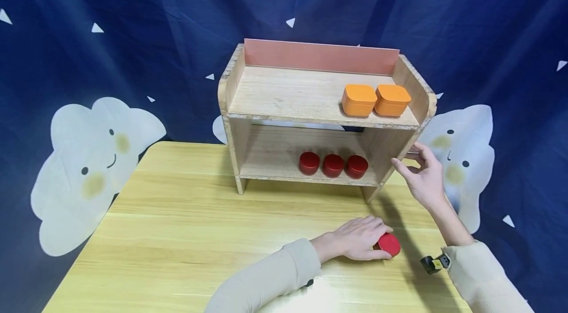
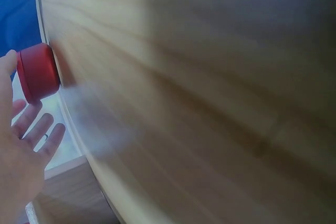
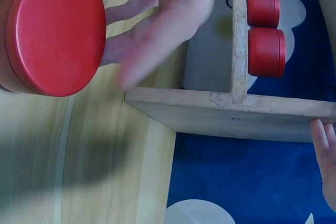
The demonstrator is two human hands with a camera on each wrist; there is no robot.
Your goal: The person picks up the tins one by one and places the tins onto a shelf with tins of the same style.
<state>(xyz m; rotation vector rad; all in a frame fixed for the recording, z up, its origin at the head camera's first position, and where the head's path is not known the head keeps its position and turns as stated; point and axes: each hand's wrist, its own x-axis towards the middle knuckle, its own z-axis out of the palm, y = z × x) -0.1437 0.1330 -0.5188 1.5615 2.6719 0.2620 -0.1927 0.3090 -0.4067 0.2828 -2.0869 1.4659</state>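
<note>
My left hand [image 1: 361,239] is low over the table, pinching a round red tin [image 1: 389,244] with a flat lid. In the left wrist view thumb and fingers are at the red tin [image 2: 39,73], the other fingers spread below. The right wrist view shows this tin [image 3: 60,32] close up. My right hand [image 1: 426,175] touches the outer right side of a wooden shelf unit [image 1: 306,88], thumb near its front edge; its fingertips rest on the side panel in the right wrist view. Three red tins [image 1: 333,166] stand in a row on the lower shelf.
Two orange rounded-square boxes [image 1: 359,100] stand side by side at the right of the upper shelf. The shelf unit stands at the back of a light wooden table [image 1: 177,234]. Behind hangs a dark blue curtain [image 1: 155,32] with clouds and white triangles.
</note>
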